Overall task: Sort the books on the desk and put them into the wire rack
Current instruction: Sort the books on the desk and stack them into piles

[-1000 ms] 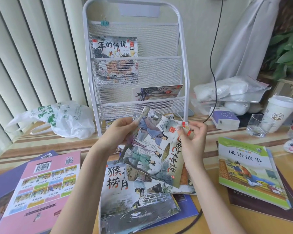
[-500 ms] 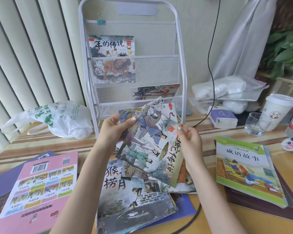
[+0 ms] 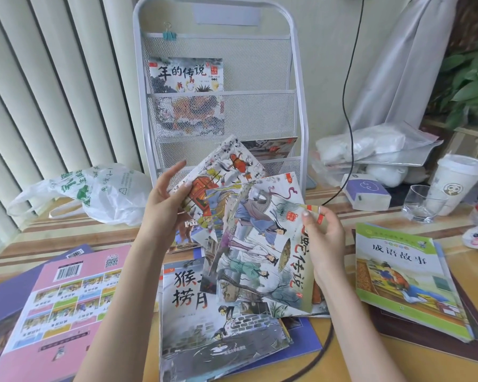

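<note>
White wire rack (image 3: 297, 86) stands at the far desk edge, one book (image 3: 186, 75) in its top tier. Left hand (image 3: 167, 199) grips the fan's rear book (image 3: 218, 172); right hand (image 3: 324, 238) pinches the front book (image 3: 265, 244). Fanning likely exposes covers for sorting.

You are working in soft, even daylight that filters through the vertical blinds (image 3: 47, 86) at your left, so shadows under the books (image 3: 262, 244) on the desk (image 3: 398, 365) stay faint and nothing glares. The wide lens bends your frame at its edges, bowing the blinds and the wire rack (image 3: 295, 86), and the picture looks a little soft overall, with the plant (image 3: 469, 75) at far right dim and hazy
</note>
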Motion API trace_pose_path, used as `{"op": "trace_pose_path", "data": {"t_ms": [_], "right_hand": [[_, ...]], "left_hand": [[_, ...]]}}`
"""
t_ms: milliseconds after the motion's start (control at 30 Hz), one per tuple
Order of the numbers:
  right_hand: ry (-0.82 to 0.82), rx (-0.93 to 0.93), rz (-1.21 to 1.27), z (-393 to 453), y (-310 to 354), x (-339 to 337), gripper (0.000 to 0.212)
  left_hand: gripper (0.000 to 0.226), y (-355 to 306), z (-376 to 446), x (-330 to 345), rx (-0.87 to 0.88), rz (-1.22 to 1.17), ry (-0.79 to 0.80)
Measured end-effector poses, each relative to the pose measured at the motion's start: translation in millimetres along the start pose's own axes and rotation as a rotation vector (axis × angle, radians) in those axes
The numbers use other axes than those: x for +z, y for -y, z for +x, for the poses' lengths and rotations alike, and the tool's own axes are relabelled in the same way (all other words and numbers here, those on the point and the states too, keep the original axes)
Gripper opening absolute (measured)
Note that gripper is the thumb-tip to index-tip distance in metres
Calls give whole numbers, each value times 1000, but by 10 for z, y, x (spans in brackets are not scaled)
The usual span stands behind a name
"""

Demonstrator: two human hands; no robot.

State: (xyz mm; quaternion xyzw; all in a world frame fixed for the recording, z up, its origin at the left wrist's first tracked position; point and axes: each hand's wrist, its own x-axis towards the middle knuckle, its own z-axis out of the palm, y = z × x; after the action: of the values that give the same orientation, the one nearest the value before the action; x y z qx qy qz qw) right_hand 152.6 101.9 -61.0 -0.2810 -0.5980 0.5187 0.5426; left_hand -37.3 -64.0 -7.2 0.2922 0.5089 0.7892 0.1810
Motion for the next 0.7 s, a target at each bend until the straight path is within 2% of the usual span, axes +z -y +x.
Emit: {"op": "trace_pose_path", "data": {"t_ms": [100, 367, 500, 700], "right_hand": [[-28, -11, 39, 15, -5, -4, 17], [-87, 33, 88, 60, -69, -82, 5], [-107, 56, 90, 78, -104, -94, 2], [-115, 42, 78, 64, -98, -96, 3]], "left_hand": [[11, 13, 26, -4, 62, 53, -111], [9, -47, 90, -78, 143, -22, -341], [5, -57, 102, -104, 135, -17, -331], [11, -97, 44, -19, 83, 27, -223]]}}
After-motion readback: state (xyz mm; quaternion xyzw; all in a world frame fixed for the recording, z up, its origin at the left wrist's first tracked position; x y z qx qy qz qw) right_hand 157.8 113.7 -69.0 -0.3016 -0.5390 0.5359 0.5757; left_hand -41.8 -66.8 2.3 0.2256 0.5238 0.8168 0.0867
